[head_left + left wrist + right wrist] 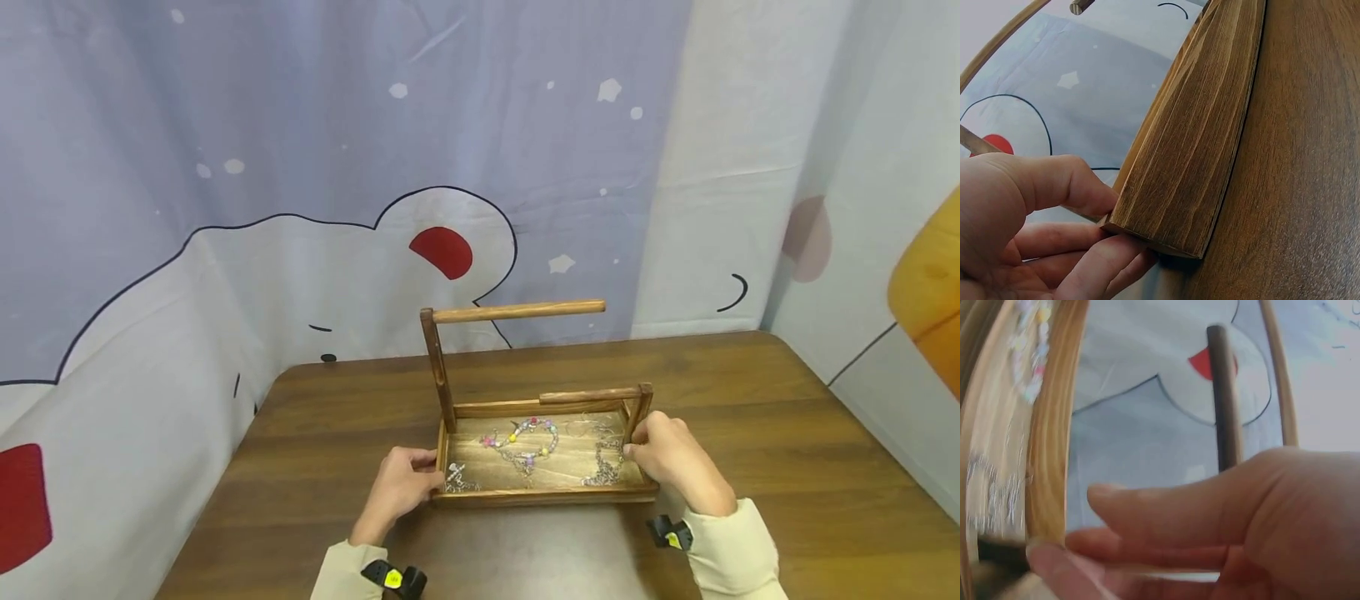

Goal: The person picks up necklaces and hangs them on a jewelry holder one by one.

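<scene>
Left hand (405,477) is pinching the left end of a wooden tray (547,498); right hand (671,460) is resting at the right end beside the short post (637,417), though whether it is truly gripping cannot be told. Around the middle of the bench (322,433), the tray is bearing a bead bracelet (530,461) and fine chains, one heap (603,477) lying near the right end. Being thin wood, it is probably weighing little and staying stiff, but loose jewellery is likely to be sliding with any tilt. Slender rails (517,312) are projecting from the posts, so holding low on both end walls is probably serving better.
</scene>
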`<control>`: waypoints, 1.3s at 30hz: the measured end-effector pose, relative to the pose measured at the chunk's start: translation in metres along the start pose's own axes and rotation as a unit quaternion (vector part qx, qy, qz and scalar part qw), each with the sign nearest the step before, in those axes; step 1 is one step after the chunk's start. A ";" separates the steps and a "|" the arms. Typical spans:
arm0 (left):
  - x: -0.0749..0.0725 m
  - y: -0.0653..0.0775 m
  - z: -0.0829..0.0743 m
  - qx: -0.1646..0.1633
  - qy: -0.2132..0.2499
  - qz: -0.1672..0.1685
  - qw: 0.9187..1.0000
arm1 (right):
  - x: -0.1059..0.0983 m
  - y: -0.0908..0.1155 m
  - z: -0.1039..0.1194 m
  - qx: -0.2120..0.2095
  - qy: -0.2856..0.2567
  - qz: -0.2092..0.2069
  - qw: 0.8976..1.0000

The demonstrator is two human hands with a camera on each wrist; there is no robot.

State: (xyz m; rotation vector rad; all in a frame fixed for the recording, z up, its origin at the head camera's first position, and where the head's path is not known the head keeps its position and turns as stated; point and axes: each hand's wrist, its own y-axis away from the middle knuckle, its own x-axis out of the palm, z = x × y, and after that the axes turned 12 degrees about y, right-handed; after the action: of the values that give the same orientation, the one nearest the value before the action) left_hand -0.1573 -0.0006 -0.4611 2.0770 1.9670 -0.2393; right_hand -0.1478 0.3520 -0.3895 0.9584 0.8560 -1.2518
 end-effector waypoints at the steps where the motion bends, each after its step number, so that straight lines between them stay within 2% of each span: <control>1: 0.000 0.000 0.000 0.001 0.001 -0.002 1.000 | 0.001 -0.001 0.004 -0.012 0.003 0.001 1.000; 6: 0.001 0.000 -0.001 0.001 0.002 -0.007 1.000 | 0.014 -0.011 0.013 -0.057 0.008 -0.001 0.998; 10: 0.001 -0.001 -0.001 0.002 0.008 -0.004 1.000 | 0.030 -0.020 0.013 -0.027 0.015 -0.021 0.999; 15: 0.000 -0.004 -0.002 0.007 0.018 -0.003 1.000 | 0.045 -0.029 0.014 0.024 0.012 -0.019 0.999; 20: 0.001 -0.002 -0.001 0.008 0.025 0.002 1.000 | 0.055 -0.031 0.015 0.054 0.046 -0.017 0.997; 29: 0.002 -0.002 -0.002 0.017 0.035 0.002 0.999 | 0.060 -0.032 0.014 0.066 0.055 0.004 0.996; 39: 0.002 0.000 -0.001 0.021 0.024 -0.001 0.999 | 0.064 -0.032 0.013 0.066 0.057 -0.014 0.996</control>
State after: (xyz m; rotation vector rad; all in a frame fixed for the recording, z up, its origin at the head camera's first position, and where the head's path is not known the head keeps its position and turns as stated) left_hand -0.1576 0.0018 -0.4612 2.1250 2.0087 -0.2365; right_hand -0.1711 0.3143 -0.4466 1.1361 0.8860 -1.3005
